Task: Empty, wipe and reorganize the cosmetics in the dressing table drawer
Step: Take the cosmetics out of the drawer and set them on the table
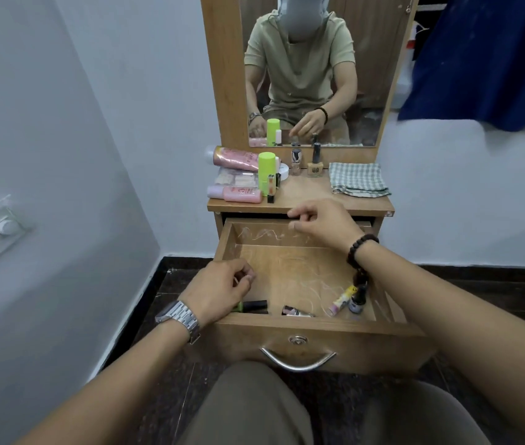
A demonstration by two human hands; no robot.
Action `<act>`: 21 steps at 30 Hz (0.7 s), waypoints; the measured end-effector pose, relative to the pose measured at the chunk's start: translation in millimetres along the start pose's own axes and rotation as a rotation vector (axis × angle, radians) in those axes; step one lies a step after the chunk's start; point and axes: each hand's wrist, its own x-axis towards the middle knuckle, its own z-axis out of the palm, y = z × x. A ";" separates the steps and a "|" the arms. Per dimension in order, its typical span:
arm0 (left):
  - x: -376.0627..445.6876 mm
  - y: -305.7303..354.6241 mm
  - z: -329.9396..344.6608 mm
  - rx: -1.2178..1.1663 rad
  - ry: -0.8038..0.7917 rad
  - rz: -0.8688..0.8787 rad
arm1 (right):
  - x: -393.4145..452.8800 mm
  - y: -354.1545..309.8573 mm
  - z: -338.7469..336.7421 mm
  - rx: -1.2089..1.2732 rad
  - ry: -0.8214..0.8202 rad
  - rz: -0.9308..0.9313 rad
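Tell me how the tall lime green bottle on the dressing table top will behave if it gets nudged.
The lime green bottle stands upright, tall and narrow, so it probably tips easily. Its round body would likely roll once down. With the pink tube and small lip tube crowded beside it, it may knock those.

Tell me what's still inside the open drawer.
Inside the drawer lie a dark-capped bottle, a small tube, a colourful tube and a purple dropper bottle. The left hand hides part of the front-left corner.
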 end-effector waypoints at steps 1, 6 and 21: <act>0.6 0.4 -0.4 -0.002 -0.006 -0.008 | -11.0 1.7 0.6 -0.041 -0.086 -0.016; 1.2 1.6 0.9 0.004 -0.072 -0.025 | -55.4 11.9 13.8 -0.070 -0.242 0.028; 31.6 20.4 14.7 0.312 -0.450 0.008 | -80.6 5.3 37.8 -0.089 -0.212 0.112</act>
